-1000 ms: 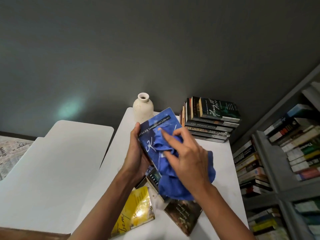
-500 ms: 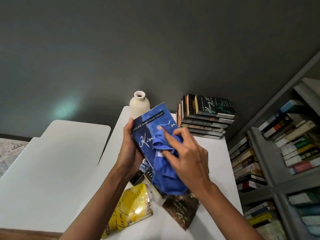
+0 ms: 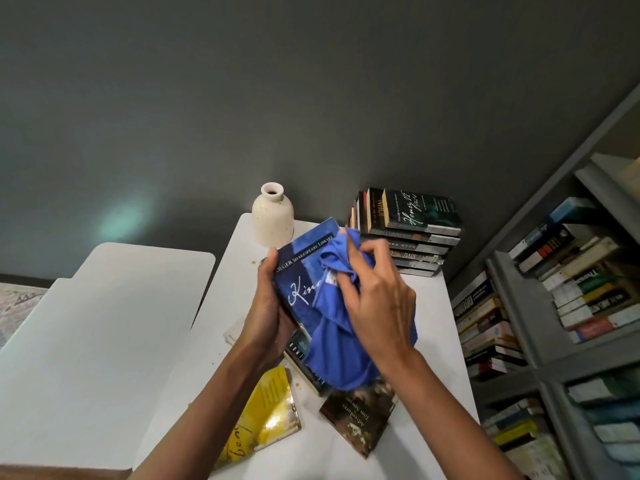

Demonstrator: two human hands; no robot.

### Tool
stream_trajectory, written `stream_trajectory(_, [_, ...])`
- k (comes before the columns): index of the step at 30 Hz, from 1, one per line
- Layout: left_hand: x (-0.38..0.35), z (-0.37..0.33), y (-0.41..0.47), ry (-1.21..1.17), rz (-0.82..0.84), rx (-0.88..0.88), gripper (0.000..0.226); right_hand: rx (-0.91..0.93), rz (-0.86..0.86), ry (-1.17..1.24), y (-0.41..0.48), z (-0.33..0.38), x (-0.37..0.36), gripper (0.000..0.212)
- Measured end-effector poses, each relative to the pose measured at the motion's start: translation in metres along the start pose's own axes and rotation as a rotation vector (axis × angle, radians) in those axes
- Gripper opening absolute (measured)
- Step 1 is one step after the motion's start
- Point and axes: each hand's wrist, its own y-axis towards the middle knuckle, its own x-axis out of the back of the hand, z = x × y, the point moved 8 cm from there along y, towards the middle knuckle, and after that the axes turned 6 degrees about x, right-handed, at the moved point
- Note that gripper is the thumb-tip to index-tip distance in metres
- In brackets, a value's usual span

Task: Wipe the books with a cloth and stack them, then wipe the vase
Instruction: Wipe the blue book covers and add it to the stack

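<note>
The left hand (image 3: 268,313) grips the blue book (image 3: 301,271) along its left long edge, thumb on the cover near the top corner. The right hand (image 3: 377,299), fingers curled, pinches a bunched blue cloth (image 3: 332,348) against the cover's right half. The book is held above the white table (image 3: 433,341), cover facing the camera, its long axis running near to far with the top end tipped away toward the vase (image 3: 272,216) (upright at the table's far edge). A stack of books (image 3: 415,237) sits right of the vase; a yellow book (image 3: 270,410) and a dark book (image 3: 360,417) lie flat below the hands.
</note>
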Motion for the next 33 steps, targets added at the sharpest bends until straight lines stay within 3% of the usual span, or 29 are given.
stream_trajectory(7, [0.0,0.003,0.004,0.039,-0.034,-0.006,0.054,0.084,0.042,-0.021,-0.005,0.031,-0.011,0.051])
stream_trajectory(12, [0.008,0.003,0.005,0.0,-0.069,-0.004,0.052,-0.036,0.04,-0.002,-0.025,-0.009,-0.011,0.051])
stream_trajectory(15, [-0.005,0.012,0.006,0.074,-0.054,-0.004,0.05,-0.095,-0.014,-0.007,-0.002,0.004,-0.012,0.048])
stream_trajectory(20, [-0.006,0.016,0.007,0.072,-0.023,0.015,0.05,0.035,0.039,-0.096,0.002,0.034,-0.017,0.049])
stream_trajectory(28, [0.012,0.013,0.009,-0.064,-0.108,0.01,0.063,-0.149,0.03,-0.074,-0.035,-0.017,-0.013,0.047])
stream_trajectory(33, [-0.01,0.026,0.006,0.086,-0.025,0.016,0.044,-0.141,-0.018,-0.07,0.016,0.009,-0.014,0.05])
